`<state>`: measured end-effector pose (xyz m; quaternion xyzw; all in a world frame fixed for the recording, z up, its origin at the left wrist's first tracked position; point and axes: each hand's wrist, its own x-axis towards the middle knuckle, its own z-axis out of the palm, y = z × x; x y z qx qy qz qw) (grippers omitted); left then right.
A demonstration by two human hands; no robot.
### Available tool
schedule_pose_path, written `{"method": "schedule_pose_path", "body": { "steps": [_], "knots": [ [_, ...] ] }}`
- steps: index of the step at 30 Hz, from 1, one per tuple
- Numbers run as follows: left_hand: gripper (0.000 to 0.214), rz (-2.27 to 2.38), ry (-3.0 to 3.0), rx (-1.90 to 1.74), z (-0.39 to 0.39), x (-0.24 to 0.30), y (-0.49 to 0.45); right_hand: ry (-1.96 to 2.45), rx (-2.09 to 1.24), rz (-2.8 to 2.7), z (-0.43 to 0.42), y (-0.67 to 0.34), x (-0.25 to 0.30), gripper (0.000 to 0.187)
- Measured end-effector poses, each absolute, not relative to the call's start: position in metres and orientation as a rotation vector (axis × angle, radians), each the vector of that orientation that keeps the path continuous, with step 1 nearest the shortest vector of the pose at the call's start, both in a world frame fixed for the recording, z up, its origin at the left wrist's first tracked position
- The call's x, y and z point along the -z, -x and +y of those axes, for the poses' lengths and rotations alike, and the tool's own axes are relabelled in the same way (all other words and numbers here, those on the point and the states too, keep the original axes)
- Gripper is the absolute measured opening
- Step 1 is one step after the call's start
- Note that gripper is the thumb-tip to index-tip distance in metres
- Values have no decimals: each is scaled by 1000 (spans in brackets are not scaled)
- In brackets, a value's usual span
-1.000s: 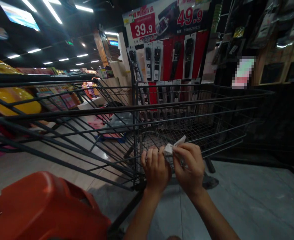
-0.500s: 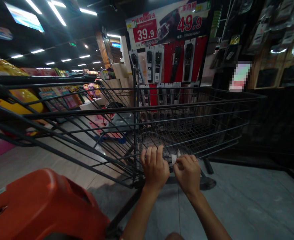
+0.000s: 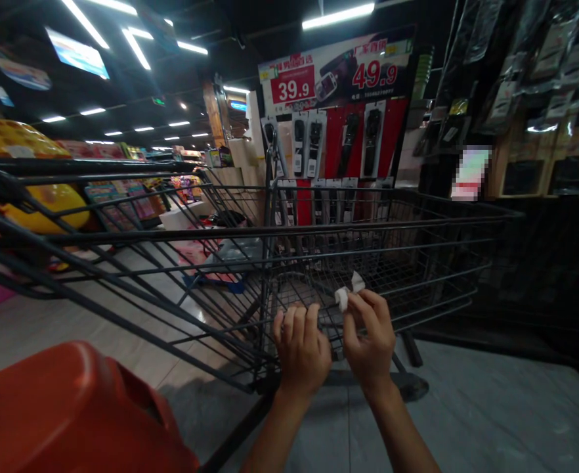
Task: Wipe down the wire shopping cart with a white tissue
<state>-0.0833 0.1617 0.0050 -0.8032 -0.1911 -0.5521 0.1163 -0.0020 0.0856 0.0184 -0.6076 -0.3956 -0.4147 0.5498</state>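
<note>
A dark wire shopping cart (image 3: 319,231) stands sideways in front of me. Low on its near side, my left hand (image 3: 302,345) is closed with its fingers curled over the lower wires. My right hand (image 3: 371,332) is beside it, pinching a crumpled white wipe or tissue (image 3: 341,298) against the cart's side. One end of the white piece sticks up past the fingertips. The wires under both hands are partly hidden by the fingers.
An orange-red plastic stool (image 3: 83,414) stands at the lower left, close to the cart. Behind the cart is a red display rack (image 3: 331,141) of packaged goods under a price sign (image 3: 339,72). Packages hang at the right. Grey floor tiles (image 3: 491,401) lie at the lower right.
My right hand has moved up slightly with the white piece, and more of it shows. The left hand stays on the wires. The whole view has shifted a little downward.
</note>
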Motion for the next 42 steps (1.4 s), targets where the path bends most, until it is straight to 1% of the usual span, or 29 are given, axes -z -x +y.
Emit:
{"method": "schedule_pose_path", "body": {
  "steps": [4, 6, 9, 13, 16, 20, 23, 25, 29, 32, 36, 42],
  "knots": [
    [32, -549, 2319, 1621, 162, -7, 85, 1545, 915, -1047, 75, 11, -7, 54],
    [32, -556, 2318, 1622, 161, -8, 85, 1560, 921, -1089, 71, 12, -2, 57],
    [34, -565, 2340, 1617, 159, -9, 85, 1554, 1031, -1058, 68, 4, 12, 48],
    [34, -547, 2334, 1623, 159, -9, 86, 1584, 1188, -1000, 65, -9, 29, 25],
    [34, -539, 2343, 1607, 160, -8, 86, 1590, 1212, -926, 56, -6, 12, 16],
    [33, -543, 2349, 1615, 162, -4, 85, 1450, 1261, -768, 47, 8, -47, 20],
    [32, -544, 2340, 1615, 163, -1, 84, 1378, 1231, -802, 56, 9, -74, 30],
    [32, -560, 2343, 1603, 163, 0, 84, 1392, 1166, -870, 69, 3, -70, 33],
    [33, -557, 2343, 1586, 163, -2, 86, 1416, 1082, -911, 89, -9, -40, 26],
    [33, -548, 2319, 1599, 163, -5, 87, 1435, 1033, -900, 87, -11, -29, 22],
    [35, -536, 2319, 1586, 162, -6, 87, 1506, 955, -888, 77, -6, -36, 21],
    [47, -434, 2393, 1582, 157, -1, 100, 1702, 844, -827, 63, 1, -50, 18]
  ]
}}
